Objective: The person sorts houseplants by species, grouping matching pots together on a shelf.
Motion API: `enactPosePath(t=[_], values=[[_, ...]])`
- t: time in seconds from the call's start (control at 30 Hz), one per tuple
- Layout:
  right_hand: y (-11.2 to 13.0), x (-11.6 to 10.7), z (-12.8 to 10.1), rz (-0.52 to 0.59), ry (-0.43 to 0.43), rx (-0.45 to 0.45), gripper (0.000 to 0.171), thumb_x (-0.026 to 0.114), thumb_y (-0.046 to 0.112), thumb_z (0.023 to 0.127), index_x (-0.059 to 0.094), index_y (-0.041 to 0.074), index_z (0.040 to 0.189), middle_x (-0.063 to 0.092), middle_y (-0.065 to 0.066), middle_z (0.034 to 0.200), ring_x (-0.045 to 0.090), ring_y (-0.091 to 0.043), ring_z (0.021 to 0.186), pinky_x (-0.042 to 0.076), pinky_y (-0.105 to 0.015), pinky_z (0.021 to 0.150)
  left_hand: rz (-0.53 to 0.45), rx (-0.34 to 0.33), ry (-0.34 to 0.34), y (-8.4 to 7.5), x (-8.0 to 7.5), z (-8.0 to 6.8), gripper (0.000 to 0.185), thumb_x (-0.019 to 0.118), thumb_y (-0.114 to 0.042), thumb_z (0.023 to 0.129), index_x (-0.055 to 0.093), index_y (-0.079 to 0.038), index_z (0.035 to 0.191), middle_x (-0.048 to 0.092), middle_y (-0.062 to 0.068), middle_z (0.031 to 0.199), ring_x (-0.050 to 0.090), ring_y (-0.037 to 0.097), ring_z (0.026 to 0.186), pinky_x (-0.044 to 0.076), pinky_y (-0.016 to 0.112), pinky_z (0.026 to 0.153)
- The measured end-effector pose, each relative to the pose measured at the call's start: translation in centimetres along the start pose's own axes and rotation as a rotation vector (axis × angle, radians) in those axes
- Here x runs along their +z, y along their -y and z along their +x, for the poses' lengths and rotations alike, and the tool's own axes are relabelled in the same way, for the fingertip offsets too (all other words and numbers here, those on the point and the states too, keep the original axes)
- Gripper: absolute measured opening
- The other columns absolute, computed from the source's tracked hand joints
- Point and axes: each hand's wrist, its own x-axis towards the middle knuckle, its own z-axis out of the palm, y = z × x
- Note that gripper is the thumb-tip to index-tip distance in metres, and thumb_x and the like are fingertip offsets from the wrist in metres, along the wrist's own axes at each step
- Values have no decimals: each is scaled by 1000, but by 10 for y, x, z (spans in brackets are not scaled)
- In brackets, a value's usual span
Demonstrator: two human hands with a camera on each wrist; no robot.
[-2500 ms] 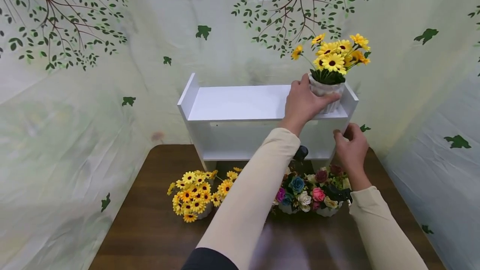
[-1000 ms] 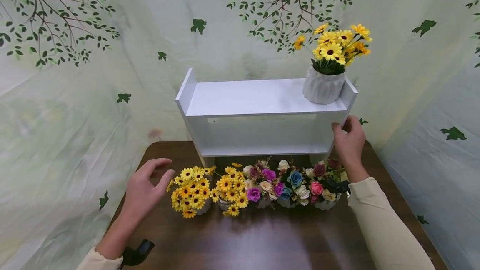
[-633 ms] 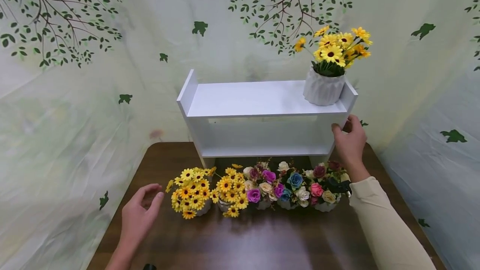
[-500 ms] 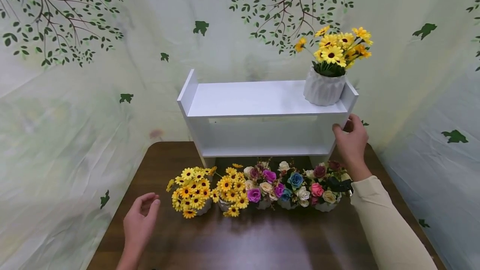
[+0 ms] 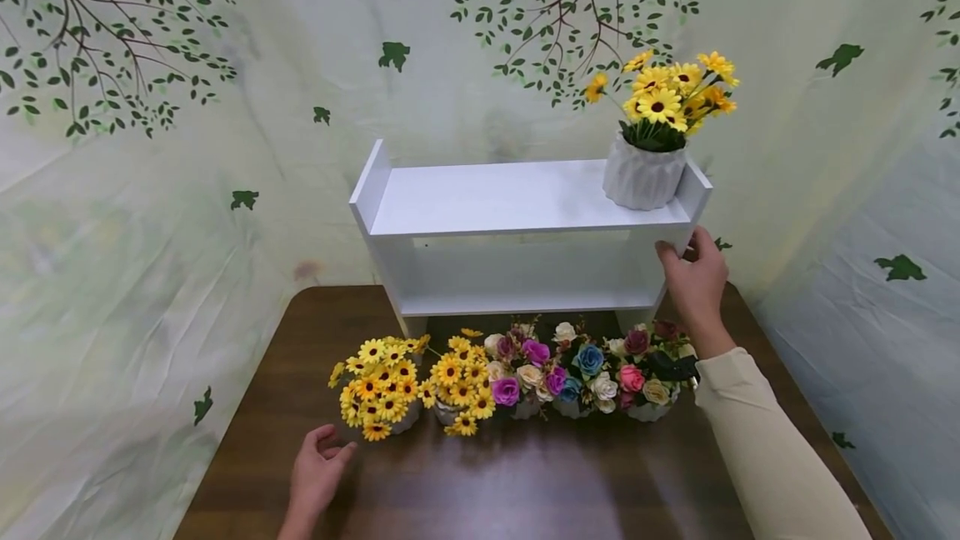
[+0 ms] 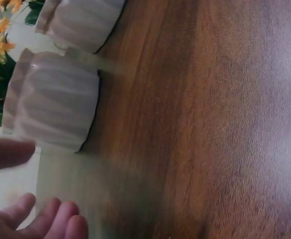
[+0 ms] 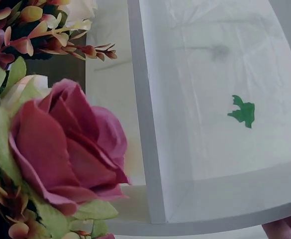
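Left hand: we see the left hand low over the table, thumb and fingers parted, grasping nothing; it is near the leftmost yellow-flower pot and apart from it.
Right hand: we find the right hand pinching the right side panel of the white shelf, thumb at the front edge.
White shelf position: upright at the rear of the table, behind the row of pots.
Upper board: we note one potted yellow bouquet standing upright at the right end, beside the side panel.
Front row, left to right in the head view: leftmost yellow-flower pot, second yellow-flower pot, purple-rose pot, blue-rose pot, pink-rose pot.
Backdrop: we see pale leaf-printed fabric behind the shelf.
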Motion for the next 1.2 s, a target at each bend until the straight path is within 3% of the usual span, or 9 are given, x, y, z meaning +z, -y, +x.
enactPosePath(t=[0.13,0.4,0.5,0.6,0.77,0.9,1.07,1.2], values=[[1,-1,2,-17,14,27,42,59,25,95,57,12,135,64,-13,132,62,-25,112,53,-49,97,21,31,78,-1,7,2,78,71,-21,88,29,13,144,40,39,141,51,51,122,50,54,95],[-2,-2,6,-19,26,55,39,59,23,93,60,10,130,65,-15,129,63,-23,109,53,-46,94,3,61,71,-4,18,6,91,78,-24,83,24,11,147,39,35,142,45,48,127,43,58,103],[-2,-2,6,-10,20,58,40,59,23,94,60,10,131,64,-15,130,63,-25,110,53,-49,97,-17,150,88,-4,23,10,87,82,-21,80,33,8,145,47,29,140,50,40,127,41,52,107],[-3,-1,5,-3,16,49,39,58,22,94,59,10,131,64,-15,130,63,-25,110,53,-50,98,-41,244,113,-6,28,13,82,87,-17,74,42,-2,142,55,18,139,54,21,125,39,37,109],[-4,-1,4,-8,17,26,37,58,21,94,60,9,129,65,-15,128,62,-23,107,53,-47,96,-95,300,137,-10,35,16,92,89,-12,71,37,-15,147,51,6,146,44,-11,117,34,12,102],[-5,-2,5,-24,21,29,37,58,21,94,59,9,129,65,-14,127,62,-21,106,53,-45,94,-152,334,138,-13,38,16,97,88,-9,71,32,-14,149,47,6,146,40,-15,115,32,7,100],[-5,-3,5,-36,20,38,36,58,21,94,60,9,128,65,-14,125,61,-16,102,53,-39,90,-173,376,105,-15,42,19,93,88,-6,70,37,-9,147,51,10,141,41,-19,112,33,4,96],[-5,0,3,-30,17,35,34,58,21,93,61,8,124,66,-15,121,60,-16,99,52,-38,87,-168,383,106,-13,43,21,86,86,-12,75,39,-10,146,52,10,141,41,-20,111,34,5,95]])
